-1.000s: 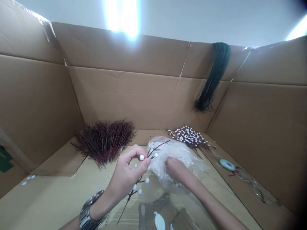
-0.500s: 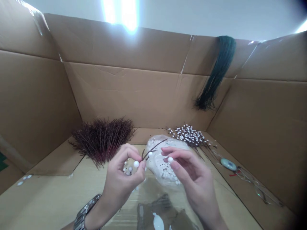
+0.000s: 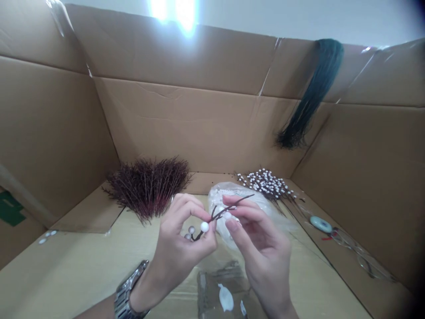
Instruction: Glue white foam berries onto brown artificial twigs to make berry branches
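My left hand (image 3: pixel 181 243) pinches a dark brown branching twig (image 3: pixel 239 200) between thumb and forefinger. Several white balls sit on its lower side shoots; the clearest, a white berry (image 3: pixel 204 227), shows beside my left thumb. My right hand (image 3: pixel 265 248) has its thumb and fingertips closed around a small white foam ball (image 3: pixel 227 215), right against the twig's upper shoots. Whether that ball is pushed onto a tip is hidden by the fingers. Behind my right hand lies a clear plastic bag (image 3: pixel 217 191) of white balls, partly covered.
A bundle of bare dark twigs (image 3: pixel 149 186) lies at the back left, and twigs with white balls (image 3: pixel 268 182) at the back right. Green strands (image 3: pixel 320 84) hang over the cardboard wall (image 3: pixel 186 119). Eyeglasses (image 3: pixel 365 261) and a pale round object (image 3: pixel 320 224) lie right. White glue (image 3: pixel 226 297) sits on cardboard in front.
My right hand has brought the white ball left to the twig, closing the gap between the hands. My left hand and the twig have shifted slightly right in view, as has the whole scene.
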`<state>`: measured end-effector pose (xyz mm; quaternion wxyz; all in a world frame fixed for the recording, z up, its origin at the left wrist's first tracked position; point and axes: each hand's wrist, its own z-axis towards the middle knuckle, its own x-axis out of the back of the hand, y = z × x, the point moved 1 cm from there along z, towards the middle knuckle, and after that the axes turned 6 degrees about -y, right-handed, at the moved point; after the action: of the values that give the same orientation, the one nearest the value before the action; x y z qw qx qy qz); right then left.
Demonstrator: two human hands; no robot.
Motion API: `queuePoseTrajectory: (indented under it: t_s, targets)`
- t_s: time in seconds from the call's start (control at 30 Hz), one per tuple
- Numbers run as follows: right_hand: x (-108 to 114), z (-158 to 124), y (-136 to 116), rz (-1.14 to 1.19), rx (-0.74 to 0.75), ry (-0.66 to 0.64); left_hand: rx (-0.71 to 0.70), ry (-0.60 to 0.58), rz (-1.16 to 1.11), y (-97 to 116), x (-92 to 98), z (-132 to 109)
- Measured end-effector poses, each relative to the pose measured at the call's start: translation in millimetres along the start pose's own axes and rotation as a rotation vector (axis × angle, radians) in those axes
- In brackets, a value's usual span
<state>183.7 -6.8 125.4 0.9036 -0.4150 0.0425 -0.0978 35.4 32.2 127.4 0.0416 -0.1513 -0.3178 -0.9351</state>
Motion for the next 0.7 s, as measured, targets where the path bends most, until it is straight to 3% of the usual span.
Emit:
queuePoseTrajectory:
  t_s: [0.17, 0.7]
  targets:
    - [-0.6, -1.5, 0.5, -0.032, 0.052, 0.002, -0.014, -0.017, 0.013, 3.3, -0.8, -1.0]
    - [-8.2, -3.2, 1.8, 0.092, -0.008, 0.057, 0.029, -0.043, -0.010, 3.4, -1.5, -2.1]
